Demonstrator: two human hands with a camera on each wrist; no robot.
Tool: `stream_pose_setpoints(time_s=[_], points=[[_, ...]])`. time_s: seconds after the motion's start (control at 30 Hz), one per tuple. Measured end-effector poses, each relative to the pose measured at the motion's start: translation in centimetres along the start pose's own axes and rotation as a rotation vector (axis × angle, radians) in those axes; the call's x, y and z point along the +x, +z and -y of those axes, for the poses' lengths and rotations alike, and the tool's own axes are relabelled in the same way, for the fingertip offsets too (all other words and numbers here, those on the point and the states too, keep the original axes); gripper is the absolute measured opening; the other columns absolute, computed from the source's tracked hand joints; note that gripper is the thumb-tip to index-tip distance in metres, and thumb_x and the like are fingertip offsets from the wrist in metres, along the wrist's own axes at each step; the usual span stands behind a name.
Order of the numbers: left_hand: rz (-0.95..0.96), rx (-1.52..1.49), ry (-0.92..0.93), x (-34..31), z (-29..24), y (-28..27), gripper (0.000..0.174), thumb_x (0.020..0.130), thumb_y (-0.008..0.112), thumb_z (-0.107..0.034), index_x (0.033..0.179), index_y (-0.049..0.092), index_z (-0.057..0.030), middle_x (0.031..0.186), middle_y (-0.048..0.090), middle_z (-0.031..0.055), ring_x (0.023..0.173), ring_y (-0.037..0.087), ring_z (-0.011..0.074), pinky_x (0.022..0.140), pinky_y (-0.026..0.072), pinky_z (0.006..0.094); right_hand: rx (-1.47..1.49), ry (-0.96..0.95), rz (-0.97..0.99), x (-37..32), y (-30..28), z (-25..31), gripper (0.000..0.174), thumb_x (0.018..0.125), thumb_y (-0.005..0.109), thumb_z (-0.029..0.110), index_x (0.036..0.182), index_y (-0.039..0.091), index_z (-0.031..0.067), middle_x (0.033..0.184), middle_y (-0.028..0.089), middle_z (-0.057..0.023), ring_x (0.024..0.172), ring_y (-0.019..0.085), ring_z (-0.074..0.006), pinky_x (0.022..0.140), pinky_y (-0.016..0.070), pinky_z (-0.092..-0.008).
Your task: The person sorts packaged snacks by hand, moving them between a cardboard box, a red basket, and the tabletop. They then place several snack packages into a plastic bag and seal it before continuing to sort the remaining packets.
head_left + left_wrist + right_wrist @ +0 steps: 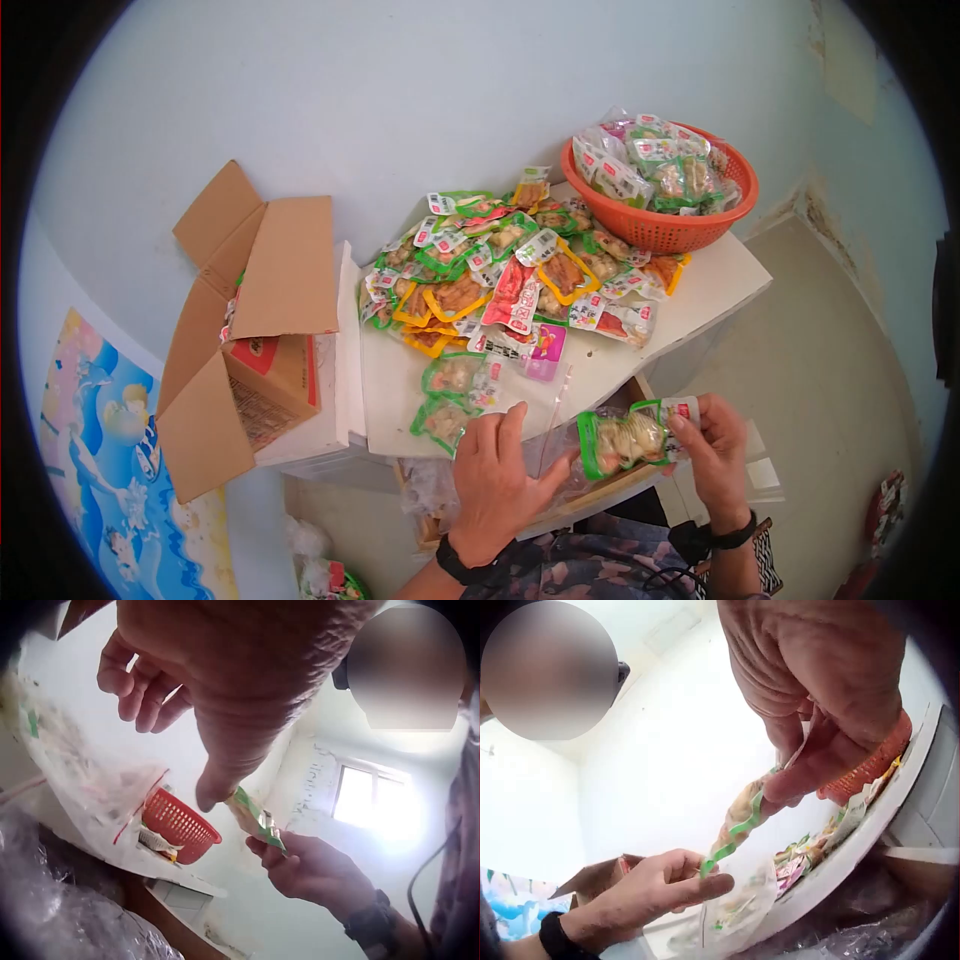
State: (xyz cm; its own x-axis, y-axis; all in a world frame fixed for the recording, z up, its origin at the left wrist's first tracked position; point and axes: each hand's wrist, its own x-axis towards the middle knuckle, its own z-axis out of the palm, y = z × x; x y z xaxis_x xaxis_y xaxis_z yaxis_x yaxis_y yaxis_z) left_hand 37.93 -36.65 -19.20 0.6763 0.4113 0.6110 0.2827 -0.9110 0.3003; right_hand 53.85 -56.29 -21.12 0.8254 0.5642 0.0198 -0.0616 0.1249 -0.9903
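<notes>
My right hand (718, 455) pinches one end of a green-edged clear snack packet (625, 440) with pale round pieces inside, between thumb and fingers. The packet hangs in front of the table edge, over the drawer. My left hand (500, 480) is held with its fingers apart and thumb stretched toward the packet's near end; the thumb tip overlaps that end in the left wrist view. Under the left fingertips lies a clear plastic bag (535, 392) on the table's front edge. Two more green-edged packets (450, 375) show at the bag's left end, partly covered by the hand.
A heap of assorted snack packets (500, 265) covers the middle of the white table (735, 275). Behind it stands an orange basket (655, 228) full of packets. An open cardboard box (285, 265) is at the left. Below the front edge, a pulled-out drawer (425, 525) holds clear plastic.
</notes>
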Motion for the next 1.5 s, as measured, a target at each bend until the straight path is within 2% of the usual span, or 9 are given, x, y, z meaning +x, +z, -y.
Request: stream_pose_setpoints(time_s=[0.2, 0.4, 0.67, 0.87, 1.0, 1.27, 1.37, 1.4, 1.5], points=[[0.091, 0.001, -0.048, -0.6, 1.5, 1.6, 0.034, 0.079, 0.077, -0.008, 0.110, 0.064, -0.0039, 0.088, 0.058, 0.0099, 0.086, 0.060, 0.0320, 0.074, 0.0496, 0.0438, -0.001, -0.048, 0.000, 1.1, 1.5, -3.3, 0.011, 0.102, 0.069, 0.010, 0.099, 0.064, 0.0013, 0.087, 0.068, 0.0012, 0.078, 0.060, -0.0023, 0.069, 0.0495, -0.0210], [-0.018, -0.060, 0.007, 0.3, 0.4, 1.0, 0.019, 0.083, 0.071, 0.000, 0.100, 0.066, -0.0035, 0.086, 0.062, 0.0128, 0.079, 0.062, 0.0357, 0.068, 0.0512, 0.0449, 0.057, -0.032, 0.168, 2.6, 6.1, -4.0, 0.009, 0.103, 0.067, 0.009, 0.104, 0.062, 0.0006, 0.091, 0.069, -0.0003, 0.081, 0.061, -0.0033, 0.070, 0.0498, -0.0216], [-0.058, -0.100, 0.067, 1.2, 0.1, 0.4, 0.017, 0.083, 0.071, 0.001, 0.098, 0.065, -0.0032, 0.085, 0.061, 0.0110, 0.078, 0.062, 0.0321, 0.068, 0.0524, 0.0428, 0.166, 0.006, 0.365, 6.3, 12.4, -5.0, 0.018, 0.101, 0.064, 0.003, 0.119, 0.066, 0.0002, 0.101, 0.071, 0.0003, 0.088, 0.063, -0.0048, 0.077, 0.0522, -0.0238], [-0.050, -0.174, 0.094, 1.3, 0.2, 0.4, 0.018, 0.083, 0.071, 0.000, 0.100, 0.065, -0.0032, 0.087, 0.061, 0.0107, 0.079, 0.061, 0.0320, 0.067, 0.0525, 0.0410, 0.099, -0.059, 0.426, 9.7, 15.1, -8.6, 0.011, 0.095, 0.069, 0.002, 0.105, 0.064, 0.0002, 0.095, 0.068, -0.0007, 0.086, 0.059, -0.0065, 0.073, 0.0504, -0.0249], [-0.038, -0.265, 0.123, 0.8, 0.4, 1.7, 0.016, 0.085, 0.071, -0.001, 0.100, 0.065, -0.0033, 0.086, 0.061, 0.0105, 0.078, 0.062, 0.0317, 0.066, 0.0522, 0.0406, 0.118, -0.099, 0.428, 10.2, 16.2, -8.7, 0.018, 0.095, 0.070, 0.001, 0.112, 0.064, -0.0011, 0.101, 0.067, -0.0029, 0.090, 0.060, -0.0080, 0.077, 0.0515, -0.0257], [-0.027, -0.446, -0.040, 0.8, 1.8, 0.9, 0.016, 0.087, 0.075, -0.004, 0.101, 0.067, -0.0044, 0.080, 0.063, 0.0091, 0.069, 0.062, 0.0268, 0.061, 0.0503, 0.0356, 0.158, -0.044, 0.369, 9.1, 14.6, -6.6, 0.038, 0.097, 0.068, 0.000, 0.132, 0.055, -0.0073, 0.117, 0.071, -0.0142, 0.106, 0.067, -0.0173, 0.087, 0.0558, -0.0307], [-0.036, -0.487, -0.099, 1.0, 3.0, 0.3, 0.016, 0.090, 0.075, -0.007, 0.103, 0.068, -0.0037, 0.079, 0.064, 0.0085, 0.065, 0.061, 0.0222, 0.059, 0.0491, 0.0330, -0.071, -0.282, 0.317, 8.3, 13.0, -6.7, 0.038, 0.098, 0.065, 0.000, 0.134, 0.055, -0.0077, 0.118, 0.072, -0.0176, 0.108, 0.069, -0.0218, 0.088, 0.0562, -0.0324], [-0.047, -0.491, -0.112, 1.1, 3.6, 0.2, 0.015, 0.091, 0.075, -0.008, 0.104, 0.068, -0.0034, 0.079, 0.065, 0.0082, 0.064, 0.061, 0.0204, 0.058, 0.0487, 0.0321, -0.324, -0.378, 0.279, 7.7, 12.4, -5.3, 0.030, 0.098, 0.062, -0.001, 0.128, 0.060, -0.0067, 0.112, 0.073, -0.0198, 0.105, 0.072, -0.0266, 0.086, 0.0576, -0.0339], [-0.015, -0.458, -0.234, 2.7, 5.5, -0.8, 0.013, 0.094, 0.073, -0.010, 0.104, 0.068, -0.0026, 0.080, 0.067, 0.0069, 0.065, 0.061, 0.0150, 0.058, 0.0477, 0.0307, -0.541, -0.327, 0.295, 6.7, 9.4, -5.3, 0.021, 0.098, 0.062, -0.002, 0.118, 0.064, -0.0056, 0.102, 0.074, -0.0177, 0.091, 0.075, -0.0247, 0.078, 0.0588, -0.0324]])
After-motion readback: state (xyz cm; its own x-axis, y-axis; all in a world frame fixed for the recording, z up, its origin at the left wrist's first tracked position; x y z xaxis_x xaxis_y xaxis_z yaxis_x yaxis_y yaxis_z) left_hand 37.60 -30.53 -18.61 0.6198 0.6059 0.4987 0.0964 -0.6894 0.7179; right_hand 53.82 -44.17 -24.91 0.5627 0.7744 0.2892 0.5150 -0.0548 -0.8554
